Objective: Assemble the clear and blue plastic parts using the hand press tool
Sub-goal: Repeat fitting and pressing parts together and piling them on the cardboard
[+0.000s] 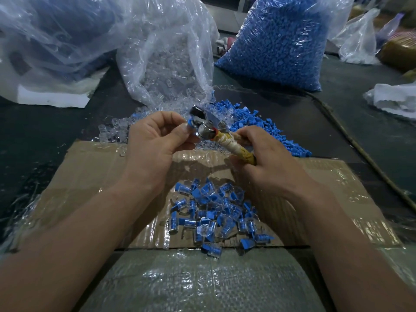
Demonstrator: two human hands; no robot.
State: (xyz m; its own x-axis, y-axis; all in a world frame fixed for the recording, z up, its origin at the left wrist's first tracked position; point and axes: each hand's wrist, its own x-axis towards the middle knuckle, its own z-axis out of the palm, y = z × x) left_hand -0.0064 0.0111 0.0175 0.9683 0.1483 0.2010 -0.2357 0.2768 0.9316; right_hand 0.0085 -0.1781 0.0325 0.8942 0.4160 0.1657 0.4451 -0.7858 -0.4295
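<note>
Fingers [167,115] of the left hand [155,143] pinch a part [189,125] at the press [206,122] head; right hand [265,161] grips its handle [234,147], angled down-right.

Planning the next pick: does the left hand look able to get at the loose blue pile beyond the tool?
Probably not yet: the left hand pinches a blue part at the hand press tool, which sits between it and the blue pile.
</note>
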